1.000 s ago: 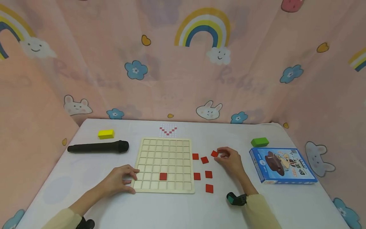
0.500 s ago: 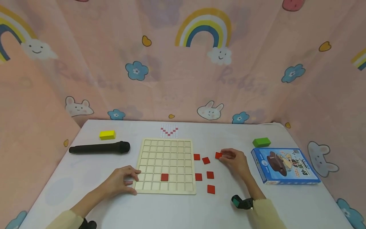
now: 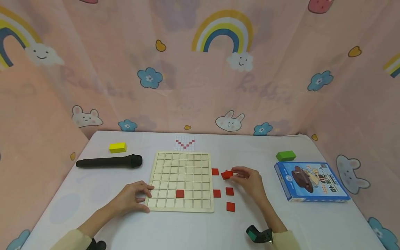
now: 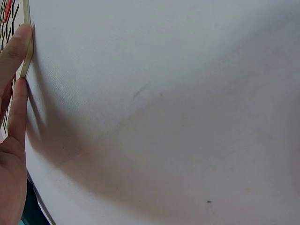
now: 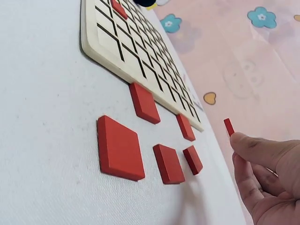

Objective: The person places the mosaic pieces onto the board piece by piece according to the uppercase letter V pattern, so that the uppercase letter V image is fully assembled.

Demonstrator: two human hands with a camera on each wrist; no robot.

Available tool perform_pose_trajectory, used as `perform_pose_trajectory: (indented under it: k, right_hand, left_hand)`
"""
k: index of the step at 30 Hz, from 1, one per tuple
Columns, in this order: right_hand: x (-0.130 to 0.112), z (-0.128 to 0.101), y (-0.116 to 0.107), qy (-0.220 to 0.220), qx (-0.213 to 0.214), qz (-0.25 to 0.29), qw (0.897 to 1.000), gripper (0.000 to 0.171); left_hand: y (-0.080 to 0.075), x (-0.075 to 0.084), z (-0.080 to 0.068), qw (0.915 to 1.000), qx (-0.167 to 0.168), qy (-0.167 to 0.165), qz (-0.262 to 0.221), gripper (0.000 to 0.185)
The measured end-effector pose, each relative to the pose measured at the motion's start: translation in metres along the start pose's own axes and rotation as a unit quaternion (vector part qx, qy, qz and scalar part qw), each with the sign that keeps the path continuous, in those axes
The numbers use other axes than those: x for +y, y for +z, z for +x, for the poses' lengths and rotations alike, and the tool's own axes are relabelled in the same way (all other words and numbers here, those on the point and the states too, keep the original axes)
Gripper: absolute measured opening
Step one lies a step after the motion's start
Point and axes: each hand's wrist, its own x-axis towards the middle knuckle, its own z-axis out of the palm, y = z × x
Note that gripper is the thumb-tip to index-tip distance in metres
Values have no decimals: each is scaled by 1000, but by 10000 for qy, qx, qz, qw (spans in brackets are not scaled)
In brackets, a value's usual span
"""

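My left hand rests at the lower left corner of a cream grid board, fingertips and thumb touching its edge. In the left wrist view the left hand's fingers lie straight against that edge. One red square tile sits in a cell in the board's lower part. Between thumb and fingertips my right hand pinches another red tile, raised above the table. In the head view this tile overlaps a loose red tile. Several more red tiles lie right of the board.
Behind the board lies a small pattern card with a red V of squares. A black microphone and yellow block lie at the left. A blue box and green block are at the right.
My right hand, pinching the red tile, has moved left and slightly nearer, from the far right of the loose tiles towards the board. The left hand and board stay put.
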Motion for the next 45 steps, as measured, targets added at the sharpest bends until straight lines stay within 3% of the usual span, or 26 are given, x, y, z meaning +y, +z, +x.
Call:
perform_pose_trajectory:
  k: [5,16,26,37,42,45]
  right_hand:
    - [-8,-4,13,-72,-84,92,9999,33]
    - [-25,-7,42,-41,-424,856,9954,34]
    - [-36,-7,72,-335,-619,1599,9846,32]
    - [-43,-11,103,-353,-729,1656,9829,31]
    - [-47,-15,117,-230,-771,1420,9866,29]
    - [-50,-16,124,-381,-773,1236,9886,28]
  left_hand:
    - [-1,3,0,10000,-24,-39,-25,37]
    - [-1,-1,3,10000,15,-70,31,37]
    - [-1,0,3,9998,6,-183,-12,38]
    - [-1,-1,3,9998,22,-195,77,38]
    - [0,0,3,9998,6,-214,32,38]
    - [1,0,3,9997,5,-242,-15,38]
